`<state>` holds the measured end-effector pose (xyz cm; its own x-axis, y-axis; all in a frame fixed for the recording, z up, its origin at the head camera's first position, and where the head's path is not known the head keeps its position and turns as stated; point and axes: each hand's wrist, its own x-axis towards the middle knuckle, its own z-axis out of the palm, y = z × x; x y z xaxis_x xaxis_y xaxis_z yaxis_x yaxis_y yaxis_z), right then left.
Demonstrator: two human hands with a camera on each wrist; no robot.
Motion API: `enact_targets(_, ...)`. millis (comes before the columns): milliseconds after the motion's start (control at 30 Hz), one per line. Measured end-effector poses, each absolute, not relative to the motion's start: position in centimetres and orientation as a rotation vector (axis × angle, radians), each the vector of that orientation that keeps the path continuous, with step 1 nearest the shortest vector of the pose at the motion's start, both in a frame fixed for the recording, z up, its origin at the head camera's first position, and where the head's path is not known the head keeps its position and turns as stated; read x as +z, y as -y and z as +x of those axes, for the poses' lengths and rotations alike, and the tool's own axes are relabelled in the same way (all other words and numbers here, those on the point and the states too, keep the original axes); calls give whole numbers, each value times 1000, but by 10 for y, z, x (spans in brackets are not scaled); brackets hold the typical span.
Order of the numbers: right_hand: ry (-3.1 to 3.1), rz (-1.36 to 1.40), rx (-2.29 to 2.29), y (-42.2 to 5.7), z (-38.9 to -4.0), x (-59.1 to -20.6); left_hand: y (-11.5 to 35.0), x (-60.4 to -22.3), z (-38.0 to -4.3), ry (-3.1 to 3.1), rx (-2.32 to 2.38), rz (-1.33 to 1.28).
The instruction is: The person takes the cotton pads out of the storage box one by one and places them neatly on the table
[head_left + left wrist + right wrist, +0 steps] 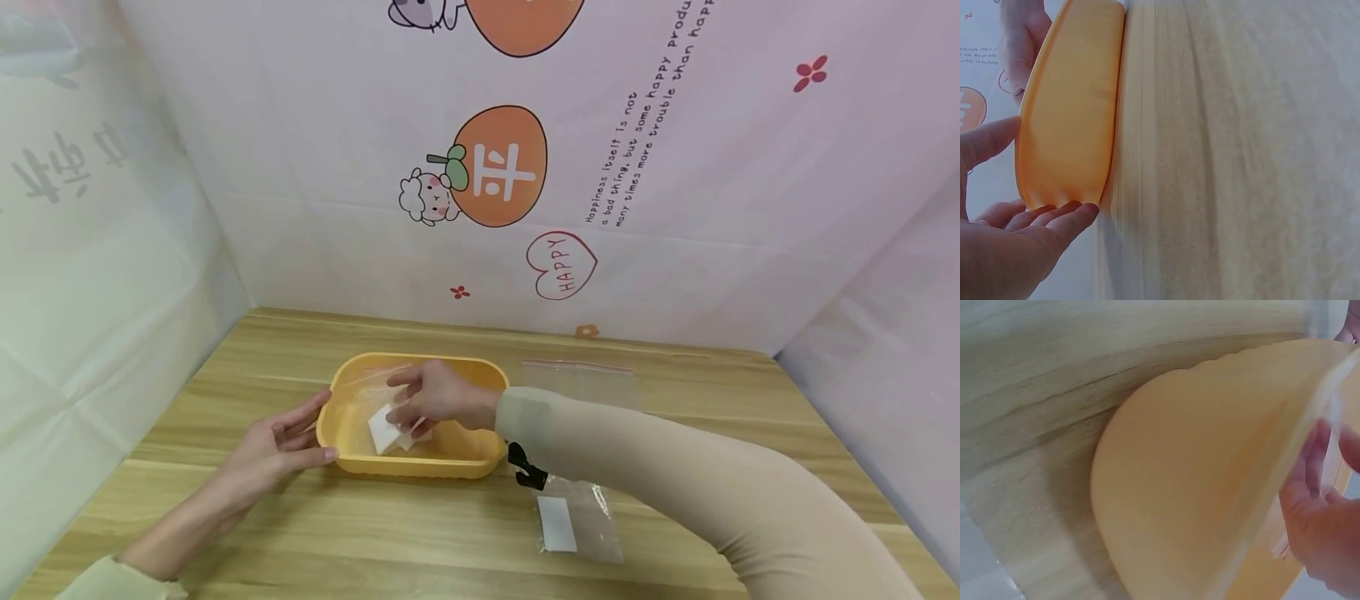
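A yellow plastic basin (420,468) stands on the wooden table. My left hand (266,454) grips its left end, thumb at the front corner and fingers along the end wall; the left wrist view shows the thumb at the rim and the fingertips low on the wall. Inside the basin lie a clear plastic zip bag (1280,547) and a white square piece (383,429). My right hand (442,396) reaches over the basin's right side, its fingers spread and bent at the white piece and bag. A gap shows between thumb and fingers in the right wrist view.
Right of the basin, partly under my right forearm, lie a clear zip bag (581,375) and another clear bag (596,533) with a white label (557,524). A black item (527,468) lies beside the basin. A printed cloth (337,167) hangs behind the table.
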<state>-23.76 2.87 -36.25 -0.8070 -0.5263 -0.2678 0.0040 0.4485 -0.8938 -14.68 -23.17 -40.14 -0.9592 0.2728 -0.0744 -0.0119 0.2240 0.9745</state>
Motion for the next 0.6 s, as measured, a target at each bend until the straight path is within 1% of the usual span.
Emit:
enact_targets(400,-2114,-423,-1295,-45,-243,-360,230,-402,-147,-2262,1828,264)
enact_targets(600,-2095,-426,-1288,-44,-243,-364,228,-401,-146,-2293,1813,235)
